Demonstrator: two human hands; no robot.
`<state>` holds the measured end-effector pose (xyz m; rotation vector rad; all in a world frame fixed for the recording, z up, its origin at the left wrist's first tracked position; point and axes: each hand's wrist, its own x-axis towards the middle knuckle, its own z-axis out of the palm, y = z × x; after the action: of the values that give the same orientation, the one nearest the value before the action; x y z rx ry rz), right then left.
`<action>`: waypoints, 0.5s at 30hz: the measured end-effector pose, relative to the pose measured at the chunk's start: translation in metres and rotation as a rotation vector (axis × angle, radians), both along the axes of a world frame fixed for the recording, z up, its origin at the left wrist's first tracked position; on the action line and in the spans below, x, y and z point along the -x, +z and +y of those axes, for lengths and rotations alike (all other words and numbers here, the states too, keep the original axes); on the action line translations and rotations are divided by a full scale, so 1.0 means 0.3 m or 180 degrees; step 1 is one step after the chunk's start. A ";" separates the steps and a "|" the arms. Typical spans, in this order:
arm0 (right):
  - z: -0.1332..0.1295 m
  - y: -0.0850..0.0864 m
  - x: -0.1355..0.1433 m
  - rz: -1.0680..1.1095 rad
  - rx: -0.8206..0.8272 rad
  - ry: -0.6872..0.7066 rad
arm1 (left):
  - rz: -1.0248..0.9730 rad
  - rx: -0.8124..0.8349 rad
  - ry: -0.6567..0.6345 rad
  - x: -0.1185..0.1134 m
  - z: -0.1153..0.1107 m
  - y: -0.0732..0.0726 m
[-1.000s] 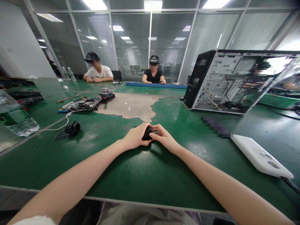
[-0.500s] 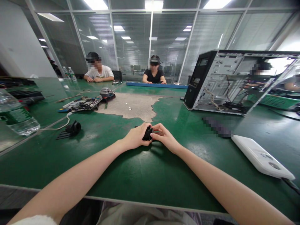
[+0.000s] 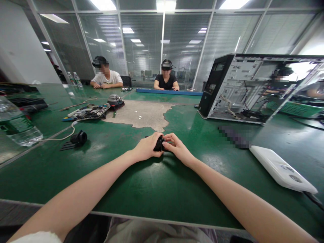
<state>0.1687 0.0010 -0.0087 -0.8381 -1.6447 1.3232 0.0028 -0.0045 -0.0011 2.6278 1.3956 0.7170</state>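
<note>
Hands (image 3: 147,147) partly hide the black part (image 3: 158,144), its long axis and direction unclear.

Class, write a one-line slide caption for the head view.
Left hand and right hand hold a small black part at a green table, an open computer case at right.

The green tabletop (image 3: 139,192) is smooth and glossy beside a matt tan patch (image 3: 149,113); the small held part (image 3: 158,144) appears black plastic, the computer case (image 3: 240,76) bare metal, the white device (image 3: 278,165) smooth plastic, the bottle (image 3: 19,125) clear, shiny plastic.
</note>
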 end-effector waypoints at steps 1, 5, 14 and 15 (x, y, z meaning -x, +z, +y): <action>0.002 -0.003 0.000 -0.0046 0.0015 -0.0044 | -0.0010 0.0008 -0.0014 0.000 0.000 0.000; 0.009 -0.010 -0.004 -0.0174 -0.0051 -0.0127 | -0.0043 0.0058 -0.0021 0.001 0.001 0.001; -0.015 0.020 -0.002 0.0098 -0.0093 0.0172 | -0.0008 0.0097 0.0067 -0.003 -0.007 0.010; -0.015 0.021 -0.001 0.0102 -0.0094 0.0156 | 0.0002 0.0082 0.0066 -0.004 -0.006 0.009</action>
<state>0.1691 -0.0033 -0.0025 -0.7595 -1.6652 1.3360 0.0040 -0.0063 0.0017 2.5980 1.4243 0.6957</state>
